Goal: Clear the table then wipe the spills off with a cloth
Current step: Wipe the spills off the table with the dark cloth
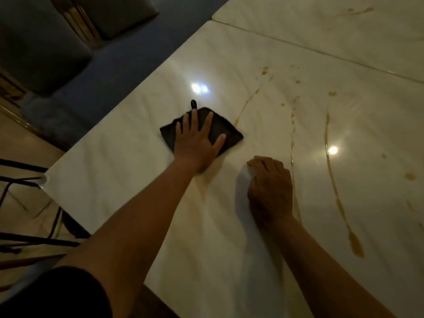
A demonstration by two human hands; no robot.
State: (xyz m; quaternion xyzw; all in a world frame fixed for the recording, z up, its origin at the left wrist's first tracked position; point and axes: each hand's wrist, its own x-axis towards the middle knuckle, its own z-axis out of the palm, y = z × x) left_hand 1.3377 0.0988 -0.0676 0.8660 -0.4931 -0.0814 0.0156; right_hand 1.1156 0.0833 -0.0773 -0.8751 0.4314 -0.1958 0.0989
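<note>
The left hand (pixel 197 138) hides the middle of the dark cloth (pixel 220 128). The table (pixel 252 260) & brown spill (pixel 332 180) run off the pic's right edge. The chairs (pixel 41 53) are cut off top left, too dark to see well.

Looks like a dining room, maybe at home or in a restaurant: a glossy marble-look surface (pixel 229 65) is seen butted against a second slab (pixel 344 31), with padded grey chairs (pixel 41 53) drawn alongside over blue carpet (pixel 128 58)

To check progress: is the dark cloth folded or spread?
Folded: the cloth is a small compact square under the left hand, pressed flat.
</note>
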